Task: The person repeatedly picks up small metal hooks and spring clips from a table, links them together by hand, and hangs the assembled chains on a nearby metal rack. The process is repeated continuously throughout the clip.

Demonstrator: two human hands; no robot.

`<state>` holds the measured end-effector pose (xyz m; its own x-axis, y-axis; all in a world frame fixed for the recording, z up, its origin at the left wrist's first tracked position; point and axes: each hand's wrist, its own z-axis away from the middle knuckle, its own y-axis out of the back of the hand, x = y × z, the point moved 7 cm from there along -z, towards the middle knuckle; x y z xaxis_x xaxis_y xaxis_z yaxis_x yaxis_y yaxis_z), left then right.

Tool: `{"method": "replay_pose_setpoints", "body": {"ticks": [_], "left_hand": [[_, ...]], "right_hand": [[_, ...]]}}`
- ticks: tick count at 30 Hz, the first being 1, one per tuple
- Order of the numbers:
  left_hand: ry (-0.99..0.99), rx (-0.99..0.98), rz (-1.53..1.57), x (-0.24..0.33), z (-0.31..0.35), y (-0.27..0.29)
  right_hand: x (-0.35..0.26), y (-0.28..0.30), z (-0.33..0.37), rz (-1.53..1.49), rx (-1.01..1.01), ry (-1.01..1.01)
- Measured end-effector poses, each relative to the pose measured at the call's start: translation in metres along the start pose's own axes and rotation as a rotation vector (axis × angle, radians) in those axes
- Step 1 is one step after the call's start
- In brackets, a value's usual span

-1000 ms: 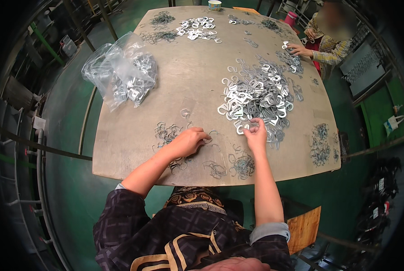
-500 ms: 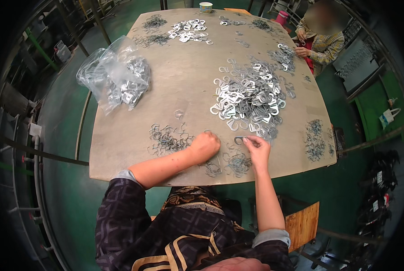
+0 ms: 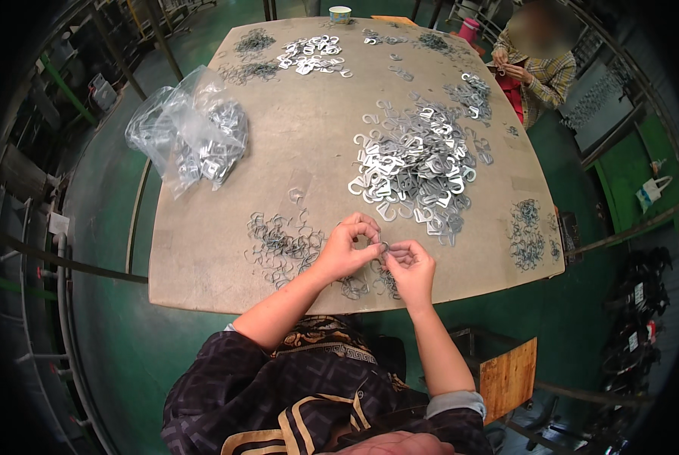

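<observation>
Above the table's near edge, my left hand [image 3: 352, 246] and my right hand [image 3: 411, 271] meet fingertip to fingertip, both pinched closed. A small grey metal hook [image 3: 383, 246] shows between them, held in my right fingertips and mostly covered. Whatever my left fingers pinch is too hidden to make out. Under and beside my left wrist lies a loose heap of thin bent wire clips [image 3: 282, 241]. More wire clips [image 3: 386, 285] lie partly hidden below my right hand. Just beyond both hands rises a large pile of flat silver hooks [image 3: 419, 159].
On the table [image 3: 294, 144], a clear plastic bag [image 3: 210, 144] of metal pieces lies at left. Wire clips [image 3: 528, 235] lie at right, more hooks [image 3: 311, 54] and a cup [image 3: 339, 14] at the far side. A co-worker [image 3: 537, 64] sits at far right, handling something small.
My right hand has moved left with the metal hook, and my left hand has come up from a loose fist over the table to meet it. The co-worker's hands have drawn together.
</observation>
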<state>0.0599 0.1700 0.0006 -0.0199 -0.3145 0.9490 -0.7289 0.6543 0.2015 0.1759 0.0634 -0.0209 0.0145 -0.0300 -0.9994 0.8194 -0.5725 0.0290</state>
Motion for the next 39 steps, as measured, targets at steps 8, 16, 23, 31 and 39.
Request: {"method": "replay_pose_setpoints", "body": {"ticks": [8, 16, 23, 31, 39], "left_hand": [[0.007, -0.07, 0.227, -0.013, 0.014, -0.002], [-0.131, -0.145, 0.015, 0.021, 0.032, -0.003], [-0.095, -0.146, -0.024, 0.01, 0.041, -0.002], [-0.148, -0.13, 0.005, 0.009, 0.039, -0.015], [-0.15, -0.047, -0.145, 0.014, 0.025, -0.012]], "right_hand": [[0.01, 0.034, -0.045, 0.529, -0.02, 0.157], [0.027, 0.029, -0.102, 1.244, 0.176, 0.188], [0.034, 0.044, -0.094, 0.735, 0.189, -0.004], [0.047, 0.033, -0.075, 0.102, -0.038, -0.162], [0.002, 0.014, -0.049, 0.068, -0.092, -0.236]]}}
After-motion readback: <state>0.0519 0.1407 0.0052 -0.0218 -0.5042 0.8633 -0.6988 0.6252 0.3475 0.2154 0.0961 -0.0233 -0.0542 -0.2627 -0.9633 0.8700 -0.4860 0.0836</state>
